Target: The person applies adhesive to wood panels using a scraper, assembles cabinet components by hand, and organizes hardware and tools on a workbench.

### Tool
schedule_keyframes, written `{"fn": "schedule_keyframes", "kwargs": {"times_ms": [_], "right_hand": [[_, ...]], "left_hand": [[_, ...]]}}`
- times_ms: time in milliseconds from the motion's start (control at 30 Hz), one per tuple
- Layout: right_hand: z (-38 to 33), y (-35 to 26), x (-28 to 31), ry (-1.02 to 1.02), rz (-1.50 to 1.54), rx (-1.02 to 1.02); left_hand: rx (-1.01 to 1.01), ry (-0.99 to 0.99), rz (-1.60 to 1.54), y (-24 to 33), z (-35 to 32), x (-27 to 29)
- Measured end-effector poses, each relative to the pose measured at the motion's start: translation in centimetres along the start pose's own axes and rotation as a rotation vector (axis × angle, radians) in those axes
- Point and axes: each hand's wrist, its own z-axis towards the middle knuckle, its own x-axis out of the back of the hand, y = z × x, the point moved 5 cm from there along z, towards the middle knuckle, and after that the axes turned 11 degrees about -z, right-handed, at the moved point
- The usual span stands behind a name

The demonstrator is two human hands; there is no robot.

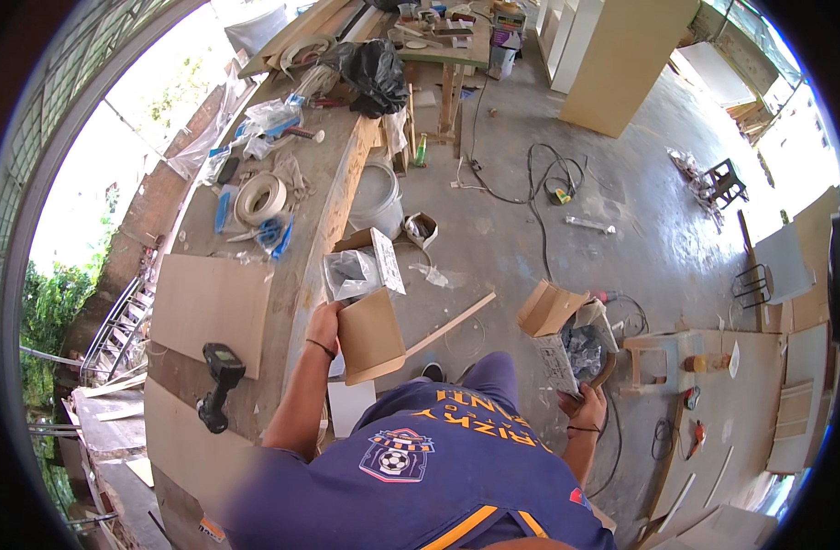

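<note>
My left hand (325,323) is closed on the near side of an open cardboard box (372,335). A wide brown flap hangs toward me, and bagged grey contents (352,273) show at the box's far end. On the other side of my body, my right hand (582,403) grips the lower end of a second cardboard box (554,359). That one is tilted, its brown flaps folded out, with dark items in clear plastic (585,350) inside. The fingertips of both hands are partly hidden by the boxes.
A workbench at left carries a tape roll (260,199), a cordless drill (222,376) and plywood sheets (212,310). Beside it stands a white bucket (376,203). A black cable (532,197) crosses the floor. A stool (653,360) stands right, and a cabinet (628,64) far off.
</note>
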Motion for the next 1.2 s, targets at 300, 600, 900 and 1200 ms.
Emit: {"fn": "schedule_keyframes", "kwargs": {"times_ms": [300, 600, 900, 1200], "right_hand": [[19.5, -12.3, -11.4, -0.203, -0.213, 0.051], [29.7, -30.2, -32.7, -0.606, -0.362, 0.164], [35.3, -42.2, -56.0, -0.890, -0.415, 0.284], [39.4, -52.1, -86.4, -1.196, -0.413, 0.260]], "left_hand": [[0.019, 0.240, -0.289, 0.6, 9.0, -9.4], [-0.083, 0.460, -0.484, 0.1, 14.6, -11.4], [-0.097, 0.492, -0.583, 4.7, 22.2, -17.0], [-0.296, 0.572, -0.813, 16.7, 24.2, -24.1]]}}
